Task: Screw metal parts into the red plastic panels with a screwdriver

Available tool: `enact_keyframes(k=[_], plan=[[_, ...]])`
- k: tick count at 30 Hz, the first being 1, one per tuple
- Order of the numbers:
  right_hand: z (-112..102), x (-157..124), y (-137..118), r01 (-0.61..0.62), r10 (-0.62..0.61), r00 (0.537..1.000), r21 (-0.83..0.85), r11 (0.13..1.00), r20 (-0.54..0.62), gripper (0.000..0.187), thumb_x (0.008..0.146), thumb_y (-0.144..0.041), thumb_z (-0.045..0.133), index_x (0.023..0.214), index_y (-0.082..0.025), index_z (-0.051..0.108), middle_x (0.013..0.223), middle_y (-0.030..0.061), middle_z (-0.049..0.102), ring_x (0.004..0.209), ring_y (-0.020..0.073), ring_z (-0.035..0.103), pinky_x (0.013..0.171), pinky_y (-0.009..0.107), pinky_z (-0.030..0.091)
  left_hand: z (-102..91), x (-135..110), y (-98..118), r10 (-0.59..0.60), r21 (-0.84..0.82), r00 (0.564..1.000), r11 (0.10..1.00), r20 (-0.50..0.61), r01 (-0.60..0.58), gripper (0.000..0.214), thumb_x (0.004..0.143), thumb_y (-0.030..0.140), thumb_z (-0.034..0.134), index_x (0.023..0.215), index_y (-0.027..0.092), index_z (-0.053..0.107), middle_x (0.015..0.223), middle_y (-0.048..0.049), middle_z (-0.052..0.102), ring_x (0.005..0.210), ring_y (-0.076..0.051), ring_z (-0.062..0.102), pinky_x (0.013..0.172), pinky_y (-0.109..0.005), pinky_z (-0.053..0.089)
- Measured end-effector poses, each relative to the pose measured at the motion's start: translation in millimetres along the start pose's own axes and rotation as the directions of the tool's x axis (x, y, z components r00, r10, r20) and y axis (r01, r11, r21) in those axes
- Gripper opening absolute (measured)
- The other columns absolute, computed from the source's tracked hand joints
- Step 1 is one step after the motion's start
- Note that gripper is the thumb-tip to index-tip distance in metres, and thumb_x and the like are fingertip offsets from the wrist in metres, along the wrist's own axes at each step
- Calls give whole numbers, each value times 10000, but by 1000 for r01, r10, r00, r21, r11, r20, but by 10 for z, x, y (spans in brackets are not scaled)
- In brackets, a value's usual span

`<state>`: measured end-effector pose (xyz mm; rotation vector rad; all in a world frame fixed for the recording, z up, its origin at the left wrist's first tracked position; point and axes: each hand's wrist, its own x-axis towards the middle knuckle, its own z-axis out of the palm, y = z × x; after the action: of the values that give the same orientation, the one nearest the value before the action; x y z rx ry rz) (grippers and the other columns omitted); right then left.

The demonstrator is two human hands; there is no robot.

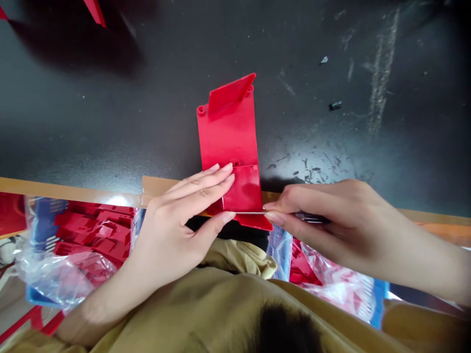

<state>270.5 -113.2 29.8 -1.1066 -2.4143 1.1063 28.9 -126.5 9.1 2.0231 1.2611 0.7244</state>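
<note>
A red plastic panel [228, 132] with a raised flap at its far end lies on the dark table [110, 108], its near end hanging over the table's edge. My left hand [184, 215] presses on the panel's near end, fingers laid flat on top and thumb underneath. My right hand [331, 220] is closed in a pinch on a thin metal blade tool [253, 213]. The blade's tip touches the panel's near edge, between my two hands.
Below the table edge on the left, a blue basket [40, 220] lined with a clear bag holds several red plastic parts. A second bag of red parts [331, 279] sits at the right. Small dark scraps [334, 105] lie on the table. A red piece [94, 11] shows top left.
</note>
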Motion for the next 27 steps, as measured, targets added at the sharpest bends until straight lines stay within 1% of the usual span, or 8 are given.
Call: enact_keyframes(k=[5, 7, 11, 16, 19, 21, 24, 27], plan=[[0, 39, -21, -74, 76, 997, 119, 990, -14, 208, 982, -274, 534, 802, -187, 590, 546, -68, 492, 410, 52, 357, 421, 205, 274, -4, 6, 19, -74, -36, 997, 997, 26, 75, 411, 850, 233, 715, 1256, 230, 649, 1319, -8, 646, 1223, -185, 628, 1090, -345, 530], [-12, 58, -19, -88, 89, 996, 128, 988, 3, 219, 980, -281, 536, 788, -190, 589, 523, -73, 470, 401, 55, 344, 420, 209, 274, -5, 7, 10, -83, -51, 996, 995, 25, 84, 424, 842, 247, 729, 1259, 246, 648, 1321, -7, 648, 1221, -186, 630, 1082, -347, 535], [-34, 63, 26, -44, 41, 999, 100, 994, 30, 231, 986, -290, 526, 799, -183, 610, 544, -64, 494, 416, 58, 374, 435, 215, 286, -24, 9, -9, -72, -43, 997, 996, 26, 73, 468, 833, 268, 746, 1285, 250, 629, 1344, -9, 634, 1241, -176, 615, 1084, -318, 527], [4, 20, 93, 98, -100, 995, -63, 993, -27, 195, 984, -250, 532, 867, -159, 659, 656, -8, 599, 525, 86, 528, 502, 218, 341, -106, 7, -33, -22, 9, 995, 1000, 93, 21, 491, 853, 270, 723, 1325, 226, 596, 1375, -6, 612, 1270, -146, 590, 1117, -279, 483], [20, 20, 86, 91, -99, 994, -167, 982, -40, 219, 987, -258, 526, 843, -160, 660, 667, 3, 624, 531, 95, 558, 504, 223, 341, -180, 18, -69, 41, 34, 984, 998, 171, -47, 524, 878, 198, 670, 1385, 222, 538, 1430, -13, 564, 1304, -145, 560, 1143, -298, 453], [5, 40, 70, 70, -81, 996, -190, 979, -47, 242, 993, -287, 517, 834, -166, 652, 660, -1, 630, 506, 94, 544, 483, 231, 322, -224, 42, -101, 66, 34, 974, 997, 216, -75, 568, 873, 175, 656, 1417, 231, 503, 1456, -20, 540, 1326, -161, 541, 1143, -316, 456], [-60, 83, 58, 49, -53, 998, -146, 988, -24, 246, 993, -318, 513, 840, -183, 650, 633, -13, 621, 466, 92, 493, 452, 245, 289, -263, 93, -151, 63, 12, 967, 998, 246, -68, 599, 856, 209, 677, 1425, 266, 498, 1450, -29, 547, 1321, -198, 546, 1129, -344, 481], [-128, 108, 82, 53, -54, 998, -18, 998, -38, 176, 974, -308, 550, 871, -199, 643, 645, -26, 632, 464, 81, 480, 453, 236, 310, -268, 128, -183, 53, -22, 964, 999, 259, -49, 631, 843, 285, 708, 1434, 292, 488, 1459, -41, 532, 1310, -231, 554, 1103, -356, 513]])
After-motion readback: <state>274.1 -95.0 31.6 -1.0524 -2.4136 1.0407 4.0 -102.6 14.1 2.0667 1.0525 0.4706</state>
